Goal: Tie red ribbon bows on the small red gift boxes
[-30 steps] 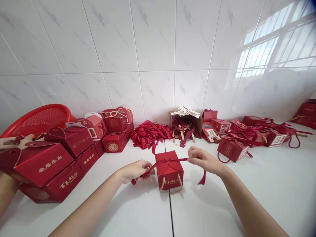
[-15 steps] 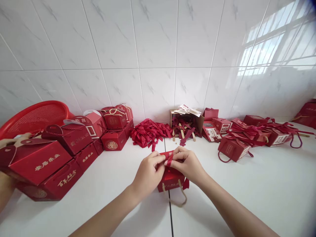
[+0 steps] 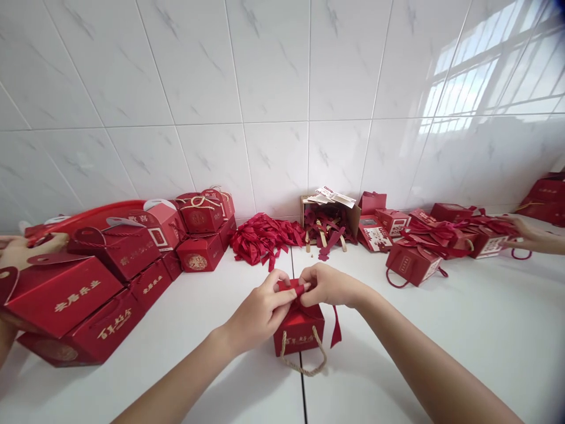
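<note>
In front of me on the white table stands a small red gift box [image 3: 304, 331] with gold lettering and a beige rope handle [image 3: 304, 370] hanging over its near side. A red ribbon [image 3: 301, 290] lies across its top, one tail hanging free on the right. My left hand [image 3: 260, 309] pinches the ribbon from the left, fingers closed. My right hand [image 3: 329, 287] is closed on the ribbon from the other side, its fingertips almost meeting the left ones. Part of the ribbon is hidden under my fingers.
Stacked red gift boxes [image 3: 136, 259] and a red basket [image 3: 106, 213] are at left, where another person's hand [image 3: 35, 247] reaches in. A ribbon pile [image 3: 265, 238] and carton of tags [image 3: 353, 221] stand by the wall. Another hand [image 3: 536, 238] touches ribboned boxes [image 3: 415, 265] at right.
My hands have shifted on the ribbon, showing more of the box's top and front. A person's hand has appeared at the right boxes. The left basket has tilted lower.
</note>
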A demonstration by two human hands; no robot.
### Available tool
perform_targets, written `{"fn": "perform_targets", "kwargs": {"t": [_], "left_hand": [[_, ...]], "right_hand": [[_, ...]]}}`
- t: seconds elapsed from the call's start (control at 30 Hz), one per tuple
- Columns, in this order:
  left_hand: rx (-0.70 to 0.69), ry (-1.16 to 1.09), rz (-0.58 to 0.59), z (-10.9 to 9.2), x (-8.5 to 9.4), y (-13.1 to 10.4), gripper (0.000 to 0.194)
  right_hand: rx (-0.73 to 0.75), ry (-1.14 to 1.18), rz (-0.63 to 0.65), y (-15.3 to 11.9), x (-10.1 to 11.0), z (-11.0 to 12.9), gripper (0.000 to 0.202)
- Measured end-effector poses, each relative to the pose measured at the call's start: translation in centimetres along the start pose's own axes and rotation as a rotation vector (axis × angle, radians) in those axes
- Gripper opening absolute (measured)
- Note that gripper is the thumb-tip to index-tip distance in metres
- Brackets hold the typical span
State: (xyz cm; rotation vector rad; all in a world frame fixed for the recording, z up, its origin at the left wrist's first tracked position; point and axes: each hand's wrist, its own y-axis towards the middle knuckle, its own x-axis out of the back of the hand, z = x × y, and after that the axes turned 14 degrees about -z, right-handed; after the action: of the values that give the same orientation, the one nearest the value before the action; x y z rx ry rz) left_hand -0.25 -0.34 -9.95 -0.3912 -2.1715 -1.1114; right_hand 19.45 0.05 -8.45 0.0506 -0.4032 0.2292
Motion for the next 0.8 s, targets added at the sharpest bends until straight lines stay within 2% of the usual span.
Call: {"fn": "perform_targets", "kwargs": {"t": [0.1, 0.2, 0.33, 0.43, 0.5, 0.6, 0.73, 0.8], "left_hand": [[-0.021, -0.112, 0.0, 1.2, 0.3, 0.6, 0.029], [0.039, -0.191, -0.073, 1.8, 0.0, 0.7, 0.023], [0.077, -0.196, -0.135, 1.7, -0.2, 0.2, 0.02], [0.133, -0.184, -0.141, 1.9, 1.1, -0.1, 0.017], [0.195, -0.16, -0.112, 2.3, 2.3, -0.2, 0.014], [0.243, -0.142, 0.021, 2.7, 3.5, -0.3, 0.009], [0.335, -0.324, 0.148, 2.2, 3.3, -0.2, 0.02], [0.344, -0.296, 0.153, 1.8, 3.0, -0.1, 0.027]], "right_hand": [[0.004, -0.045, 0.062, 0.6, 0.2, 0.3, 0.012], [0.013, -0.081, 0.071, 0.8, 0.0, 0.6, 0.008], [0.006, -0.143, 0.04, 0.7, 0.2, 0.6, 0.009], [-0.014, -0.215, -0.025, 0.3, 1.3, 0.1, 0.009], [-0.011, -0.259, -0.074, -0.2, 2.1, -0.3, 0.007], [0.045, -0.295, -0.112, -0.9, 2.4, -0.6, 0.007], [0.235, -0.335, -0.28, -1.2, 1.3, -0.6, 0.003], [0.329, -0.373, -0.381, -1.2, 0.8, -0.7, 0.004]]}}
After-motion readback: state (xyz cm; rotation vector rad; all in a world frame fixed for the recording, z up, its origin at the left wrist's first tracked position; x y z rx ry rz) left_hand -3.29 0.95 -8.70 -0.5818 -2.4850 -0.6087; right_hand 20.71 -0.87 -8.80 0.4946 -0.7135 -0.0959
